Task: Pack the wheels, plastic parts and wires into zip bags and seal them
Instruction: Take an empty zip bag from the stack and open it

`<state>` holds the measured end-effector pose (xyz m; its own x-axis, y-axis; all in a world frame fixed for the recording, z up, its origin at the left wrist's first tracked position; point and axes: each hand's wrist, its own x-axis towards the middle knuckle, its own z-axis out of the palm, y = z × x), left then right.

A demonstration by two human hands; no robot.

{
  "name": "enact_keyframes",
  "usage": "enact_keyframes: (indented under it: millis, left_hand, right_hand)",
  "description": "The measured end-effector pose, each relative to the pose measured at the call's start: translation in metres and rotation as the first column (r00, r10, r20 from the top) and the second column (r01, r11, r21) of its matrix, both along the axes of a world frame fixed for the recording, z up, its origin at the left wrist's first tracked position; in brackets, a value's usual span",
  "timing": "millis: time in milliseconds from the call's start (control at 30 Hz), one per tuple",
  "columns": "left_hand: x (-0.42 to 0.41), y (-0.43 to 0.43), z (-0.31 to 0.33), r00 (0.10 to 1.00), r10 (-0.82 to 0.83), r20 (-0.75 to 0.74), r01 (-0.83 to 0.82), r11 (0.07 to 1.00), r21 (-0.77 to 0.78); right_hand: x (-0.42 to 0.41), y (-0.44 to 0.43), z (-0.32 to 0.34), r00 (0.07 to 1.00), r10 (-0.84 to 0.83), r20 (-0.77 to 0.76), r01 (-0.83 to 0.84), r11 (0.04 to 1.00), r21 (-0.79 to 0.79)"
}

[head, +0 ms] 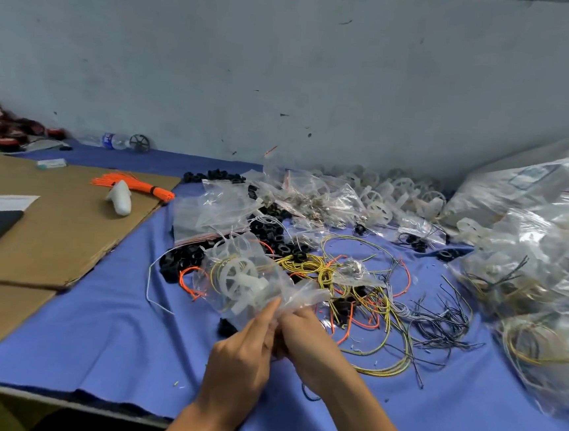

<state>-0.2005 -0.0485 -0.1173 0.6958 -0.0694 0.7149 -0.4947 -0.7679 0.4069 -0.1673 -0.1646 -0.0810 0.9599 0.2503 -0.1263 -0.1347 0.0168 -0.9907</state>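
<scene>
Gripping zip bag (246,280): I see both grips on its near edge, the bag raised just over the blue cloth (121,331) mid-tabletop.
Left grip (239,359): forefinger out along that edge, the other fingers curled onto the plastic.
Right grip (306,341): fingers closed tight on the same edge, touching the left.
Bag contents: a white wheel (238,275) and yellow wire loops.
Loose wires (380,326): yellow, orange and dark, spread just right of the bag.
Black rings (271,231): heaped behind it, partly under empty bags (215,209).
Filled bags (538,289): piled far right.
Cardboard (52,222): left, carrying an orange bundle (131,184).
</scene>
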Motion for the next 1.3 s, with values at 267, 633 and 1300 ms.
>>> enact_keyframes:
  millis: [267,633,1300]
  left_hand:
    - [0.004,0.000,-0.007,0.998,-0.010,0.067,0.007,0.999,0.050]
    - [-0.035,0.013,-0.010,0.972,0.094,-0.214,-0.067,0.989,0.132]
    - [0.052,0.043,0.194,0.969,0.126,0.212,-0.098,0.986,-0.136]
  right_hand:
    - [0.032,0.014,-0.012,0.941,-0.241,0.239,0.298,0.924,-0.241]
    - [-0.070,-0.050,-0.038,0.802,-0.403,0.441,0.537,0.810,-0.236]
    - [-0.076,-0.062,-0.046,0.819,-0.450,0.356,0.522,0.842,-0.138]
